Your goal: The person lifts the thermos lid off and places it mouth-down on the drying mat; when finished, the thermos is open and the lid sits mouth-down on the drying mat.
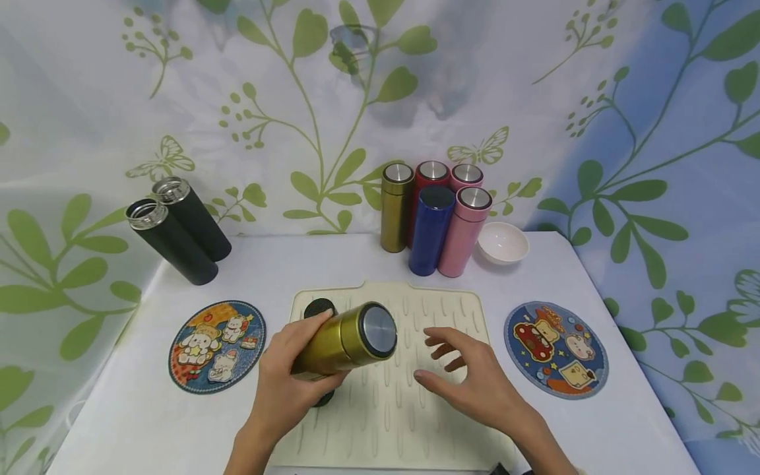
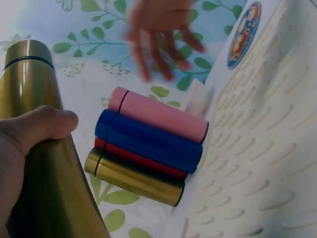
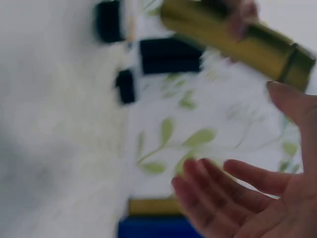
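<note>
My left hand [image 1: 292, 369] grips a gold vacuum flask [image 1: 332, 340], tilted over the mat with its silver-topped lid towards the right. In the left wrist view the thumb [image 2: 47, 126] lies across the flask's body. To the right of the lid, my right hand [image 1: 469, 376] is held apart from the flask, fingers spread and holding nothing. Below both hands lies a cream ridged mat [image 1: 386, 422]. Two black round caps stand on its left side, the far cap [image 1: 317, 306] partly covered by the left hand and flask, the near one [image 1: 325, 398] mostly hidden.
Two lidless black flasks [image 1: 175, 244] stand at the back left. Behind the mat are gold [image 1: 394, 211], red, blue [image 1: 430, 231] and pink flasks [image 1: 463, 234], beside a white bowl [image 1: 502, 243]. Round cartoon coasters lie left [image 1: 216, 346] and right [image 1: 556, 349] of the mat.
</note>
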The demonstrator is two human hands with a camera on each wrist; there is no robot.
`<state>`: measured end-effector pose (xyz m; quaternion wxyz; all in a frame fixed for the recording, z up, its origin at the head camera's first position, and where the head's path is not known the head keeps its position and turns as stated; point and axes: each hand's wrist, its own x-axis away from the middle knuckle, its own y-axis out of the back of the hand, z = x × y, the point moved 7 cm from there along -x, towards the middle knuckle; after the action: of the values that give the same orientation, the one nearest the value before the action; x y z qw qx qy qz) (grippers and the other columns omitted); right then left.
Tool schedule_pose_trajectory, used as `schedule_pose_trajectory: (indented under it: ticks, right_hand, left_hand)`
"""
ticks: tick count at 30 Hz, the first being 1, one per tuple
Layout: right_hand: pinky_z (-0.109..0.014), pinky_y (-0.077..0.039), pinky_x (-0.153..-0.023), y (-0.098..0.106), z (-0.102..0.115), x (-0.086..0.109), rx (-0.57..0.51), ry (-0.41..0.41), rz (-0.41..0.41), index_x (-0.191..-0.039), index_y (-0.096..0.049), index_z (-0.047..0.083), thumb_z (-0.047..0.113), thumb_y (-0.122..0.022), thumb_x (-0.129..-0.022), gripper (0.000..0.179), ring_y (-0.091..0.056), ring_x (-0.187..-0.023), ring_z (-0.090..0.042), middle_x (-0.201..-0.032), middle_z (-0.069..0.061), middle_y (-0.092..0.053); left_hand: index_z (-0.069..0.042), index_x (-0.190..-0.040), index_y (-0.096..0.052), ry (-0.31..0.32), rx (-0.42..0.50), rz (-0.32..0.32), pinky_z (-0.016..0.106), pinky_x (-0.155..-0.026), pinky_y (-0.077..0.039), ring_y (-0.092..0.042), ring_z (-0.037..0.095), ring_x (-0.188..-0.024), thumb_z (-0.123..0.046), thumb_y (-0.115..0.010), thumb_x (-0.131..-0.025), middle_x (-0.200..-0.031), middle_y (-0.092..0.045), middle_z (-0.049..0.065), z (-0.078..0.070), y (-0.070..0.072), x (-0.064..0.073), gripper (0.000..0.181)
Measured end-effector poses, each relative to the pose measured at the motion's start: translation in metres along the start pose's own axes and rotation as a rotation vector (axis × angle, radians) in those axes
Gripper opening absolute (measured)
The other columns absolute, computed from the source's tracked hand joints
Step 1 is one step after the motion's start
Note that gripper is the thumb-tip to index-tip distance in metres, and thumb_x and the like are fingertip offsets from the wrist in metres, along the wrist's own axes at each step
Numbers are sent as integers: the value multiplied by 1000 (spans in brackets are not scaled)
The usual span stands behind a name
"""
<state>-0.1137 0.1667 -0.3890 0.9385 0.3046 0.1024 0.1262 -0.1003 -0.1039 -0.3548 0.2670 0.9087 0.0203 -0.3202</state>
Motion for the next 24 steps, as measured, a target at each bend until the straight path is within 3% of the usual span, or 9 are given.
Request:
schedule_pose_trajectory:
  ticks: [3, 5, 11, 13, 17, 24]
  right_hand:
    - [-32, -58, -64, -2, 31, -7, -175, 48, 42, -137, -55, 28, 32, -81, -85, 58, -67, -87, -13, -112, 5, -66]
    - [-33, -57, -58, -6, 45, -11, -240, 30, 76, -138, -54, 28, 29, -79, -87, 57, -67, -85, -16, -111, 1, -65]
    - [-37, -54, -45, -26, 52, -20, -262, -191, 132, -123, -62, 21, 44, -76, -88, 44, -66, -70, -21, -96, -6, -65]
    - [-37, -54, -45, -29, 50, -21, -245, -218, 115, -114, -65, 20, 47, -77, -85, 41, -64, -62, -21, -88, -6, -65]
    - [-34, -55, -51, -32, 49, -18, -213, -145, 34, -103, -65, 26, 45, -80, -84, 30, -64, -64, -17, -84, 0, -65]
    - [-29, -54, -58, -42, 57, -11, -251, 92, 5, -110, -64, 24, 30, -77, -89, 26, -61, -73, -12, -89, 5, -63]
  left_hand:
    - [-19, -137, -62, -19, -141, 47, 36, -93, -41, -57, 21, -112, -20, -95, -58, -127, -64, -1, -5, -5, 6, 85]
    - [-21, -137, -63, -49, -214, 74, 41, -92, -41, -58, 22, -111, -22, -95, -57, -125, -64, -1, -8, -10, 9, 86]
    - [-22, -138, -62, -153, -369, 130, 46, -92, -43, -59, 26, -108, -25, -94, -58, -121, -64, 3, -16, -24, 13, 86]
    - [-22, -137, -63, -168, -386, 129, 46, -91, -43, -59, 27, -107, -24, -94, -58, -120, -64, 4, -17, -26, 14, 85]
    - [-22, -133, -65, -174, -382, 145, 45, -88, -43, -60, 25, -105, -23, -94, -56, -118, -65, 2, -17, -25, 12, 83]
    - [-28, -126, -68, -196, -407, 230, 42, -83, -43, -62, 19, -102, -28, -97, -50, -111, -67, -3, -15, -14, 8, 82]
